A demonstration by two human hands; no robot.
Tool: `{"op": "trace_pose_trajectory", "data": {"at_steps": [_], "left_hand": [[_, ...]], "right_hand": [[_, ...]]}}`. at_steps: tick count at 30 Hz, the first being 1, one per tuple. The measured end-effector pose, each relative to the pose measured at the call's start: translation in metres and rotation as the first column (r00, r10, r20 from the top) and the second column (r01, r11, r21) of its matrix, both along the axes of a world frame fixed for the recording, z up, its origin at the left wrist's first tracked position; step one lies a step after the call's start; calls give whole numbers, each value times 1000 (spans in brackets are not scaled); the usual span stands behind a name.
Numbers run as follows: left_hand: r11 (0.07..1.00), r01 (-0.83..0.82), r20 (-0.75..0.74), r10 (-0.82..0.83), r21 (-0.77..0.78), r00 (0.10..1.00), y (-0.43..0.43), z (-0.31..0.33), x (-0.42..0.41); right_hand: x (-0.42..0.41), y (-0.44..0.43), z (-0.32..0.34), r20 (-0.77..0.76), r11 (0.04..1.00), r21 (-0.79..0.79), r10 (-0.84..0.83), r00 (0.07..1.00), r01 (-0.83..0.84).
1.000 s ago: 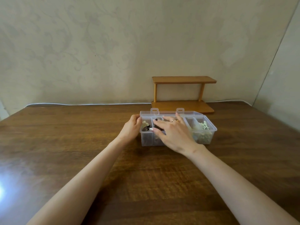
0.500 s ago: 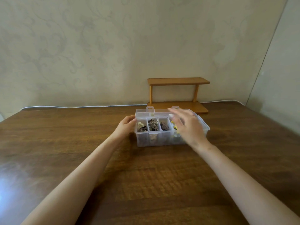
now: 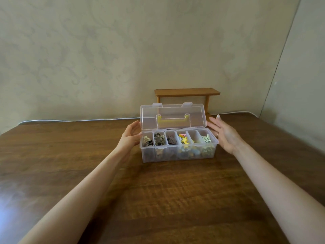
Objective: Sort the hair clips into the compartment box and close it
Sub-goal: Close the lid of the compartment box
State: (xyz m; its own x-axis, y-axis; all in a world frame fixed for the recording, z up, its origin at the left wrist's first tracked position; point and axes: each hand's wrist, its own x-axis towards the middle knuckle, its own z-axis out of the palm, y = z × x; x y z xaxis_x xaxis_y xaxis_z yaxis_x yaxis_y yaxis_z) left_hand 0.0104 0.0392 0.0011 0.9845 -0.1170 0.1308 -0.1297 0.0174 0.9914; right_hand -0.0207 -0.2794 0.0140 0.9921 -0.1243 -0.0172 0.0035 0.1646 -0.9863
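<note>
A clear plastic compartment box (image 3: 177,156) stands on the wooden table (image 3: 158,199). Its lid (image 3: 172,112) stands upright at the back, with a yellow handle showing through it. Hair clips lie sorted in the compartments: beige and dark ones on the left, a yellow star clip (image 3: 184,139) in the middle, pale green ones (image 3: 206,138) on the right. My left hand (image 3: 131,136) is cupped against the box's left end, fingertips at the lid's left edge. My right hand (image 3: 225,136) is flat with straight fingers beside the right end, close to the lid's right edge.
A small two-level wooden shelf (image 3: 187,92) stands right behind the box against the wall. A white cable (image 3: 79,120) runs along the table's far edge. A second wall closes in on the right.
The lid has swung up from lying flat behind the box to upright. My right hand moved from over the compartments to the box's right end. The left hand stayed at the left end.
</note>
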Motion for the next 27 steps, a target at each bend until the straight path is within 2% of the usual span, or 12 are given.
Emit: {"op": "trace_pose_trajectory", "data": {"at_steps": [5, 9, 14, 17, 18, 23, 27], "left_hand": [[1000, -10, 67, 11, -5, 998, -2, 8, -3], [999, 11, 48, -9, -32, 999, 2, 9, -10], [998, -11, 1, 11, -67, 1000, 0, 6, -22], [987, -53, 56, 45, 150, 997, -5, 2, -28], [983, -57, 65, 46, 176, 997, -6, 0, -31], [986, -48, 63, 38, 163, 997, -9, -8, -45], [988, -39, 41, 33, 147, 999, -10, -8, -48]], "right_hand": [[0, -2, 5, 59, 992, 128, -19, 998, 12], [-4, -4, 8, 76, 999, 45, -12, 997, 8], [-15, -5, 2, 111, 999, 48, -8, 994, 2], [-26, 1, -2, 125, 999, -40, 8, 992, -3], [-28, 3, -4, 119, 998, -57, 5, 993, 2], [-35, 9, -13, 109, 984, -165, -44, 993, 62], [-40, 15, -16, 103, 988, -123, -80, 991, 93]]}}
